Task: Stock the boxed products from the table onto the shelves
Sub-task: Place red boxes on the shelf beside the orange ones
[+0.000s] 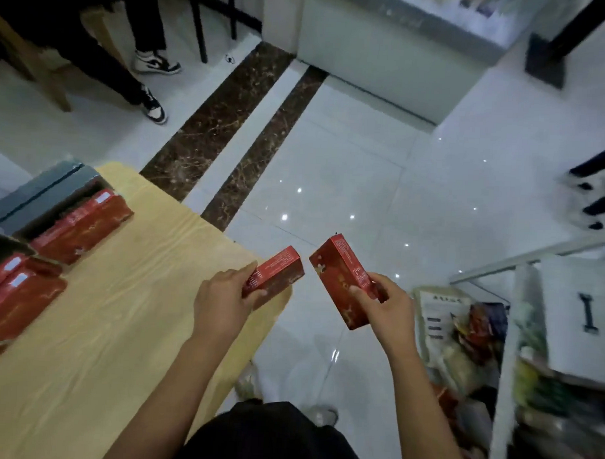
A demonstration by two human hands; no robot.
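Gripping one red box per hand.
left hand point(223, 295): left box point(279, 273) over table point(120, 308) corner, long axis away-right; right hand point(387, 308): right box point(340, 278), long axis away-left.

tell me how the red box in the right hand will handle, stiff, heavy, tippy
Probably stiff: the red box keeps straight edges and flat faces where the right hand pinches it. Likely light, since that one pinch holds it tilted in the air. Stood on its narrow end it might tip; being flat-sided, it should not roll.
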